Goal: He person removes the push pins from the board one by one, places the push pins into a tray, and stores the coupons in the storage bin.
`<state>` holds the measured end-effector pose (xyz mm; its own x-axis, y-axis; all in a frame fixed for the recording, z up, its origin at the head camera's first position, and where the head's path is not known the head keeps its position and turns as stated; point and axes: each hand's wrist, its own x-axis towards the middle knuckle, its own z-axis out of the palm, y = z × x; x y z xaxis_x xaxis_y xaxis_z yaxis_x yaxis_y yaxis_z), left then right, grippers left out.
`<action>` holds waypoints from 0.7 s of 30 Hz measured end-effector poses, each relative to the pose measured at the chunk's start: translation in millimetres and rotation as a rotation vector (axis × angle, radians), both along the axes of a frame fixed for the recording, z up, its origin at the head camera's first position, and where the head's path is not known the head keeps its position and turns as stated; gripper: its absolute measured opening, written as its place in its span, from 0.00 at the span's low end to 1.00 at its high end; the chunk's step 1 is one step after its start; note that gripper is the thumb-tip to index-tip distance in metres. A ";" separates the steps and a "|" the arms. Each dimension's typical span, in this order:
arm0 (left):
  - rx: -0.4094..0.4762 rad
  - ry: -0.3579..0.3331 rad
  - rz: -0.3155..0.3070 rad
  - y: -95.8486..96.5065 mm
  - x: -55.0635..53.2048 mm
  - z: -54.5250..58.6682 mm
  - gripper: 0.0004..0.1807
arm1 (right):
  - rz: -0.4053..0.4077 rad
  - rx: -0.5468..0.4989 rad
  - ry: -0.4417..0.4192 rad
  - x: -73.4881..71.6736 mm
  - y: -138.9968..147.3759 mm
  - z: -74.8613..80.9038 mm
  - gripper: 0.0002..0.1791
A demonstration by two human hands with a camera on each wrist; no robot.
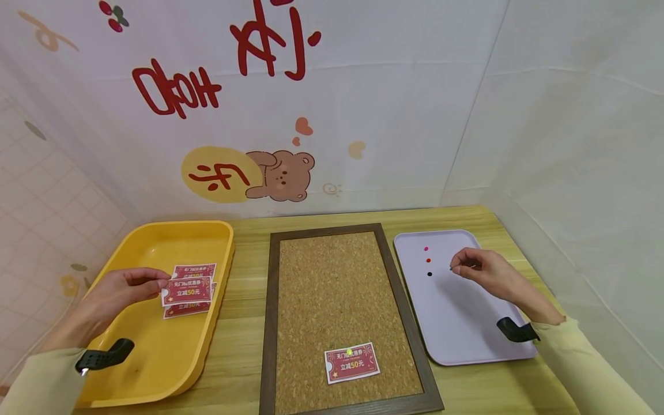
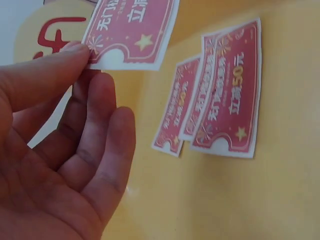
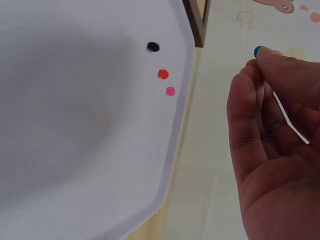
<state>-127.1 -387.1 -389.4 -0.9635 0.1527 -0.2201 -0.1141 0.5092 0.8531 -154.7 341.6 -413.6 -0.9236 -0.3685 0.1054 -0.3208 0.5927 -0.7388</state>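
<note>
My left hand is over the yellow bin, pinching a red coupon by its left edge between thumb and fingers. Under it, more red coupons overlap against the bin's floor and side. Above the lavender tray, my right hand pinches a small blue thumbtack between thumb and fingertips; most of the tack is hidden. A black tack, an orange-red tack and a pink tack lie on the tray. One coupon sits low on the corkboard with a yellow-green tack at its top edge.
The yellow bin stands left on the wood-grain table. A brown-framed corkboard lies in the middle, with the lavender tray close along its right side. A printed white sheet hangs behind the table.
</note>
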 end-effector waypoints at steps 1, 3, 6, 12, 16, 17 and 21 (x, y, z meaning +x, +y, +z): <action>0.000 -0.002 -0.001 -1.1 -0.7 -1.3 0.15 | -0.002 0.004 -0.004 -1.0 1.6 -1.7 0.03; -0.007 -0.011 -0.003 -2.9 -2.2 -3.9 0.17 | -0.006 0.012 -0.016 -3.1 4.9 -5.1 0.03; -0.040 -0.036 -0.007 -5.0 -4.7 -7.7 0.20 | -0.014 0.031 -0.029 -6.8 9.7 -10.6 0.04; -0.058 -0.073 -0.022 -10.2 -10.3 -17.8 0.23 | -0.016 0.072 -0.025 -15.3 18.7 -24.0 0.02; -0.025 -0.083 -0.027 -12.9 -13.0 -24.9 0.23 | -0.007 0.079 -0.036 -19.0 22.6 -29.9 0.01; -0.024 -0.089 -0.027 -13.4 -13.5 -26.2 0.23 | -0.006 0.081 -0.038 -19.7 23.2 -31.3 0.01; -0.040 -0.113 -0.023 -15.7 -16.7 -31.7 0.25 | 0.016 0.083 -0.041 -23.3 26.5 -39.3 0.03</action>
<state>-143.8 -402.8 -421.1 -0.9286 0.1633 -0.3333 -0.1963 0.5461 0.8144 -178.0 368.1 -452.9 -0.9206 -0.3887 0.0359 -0.3007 0.6474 -0.7003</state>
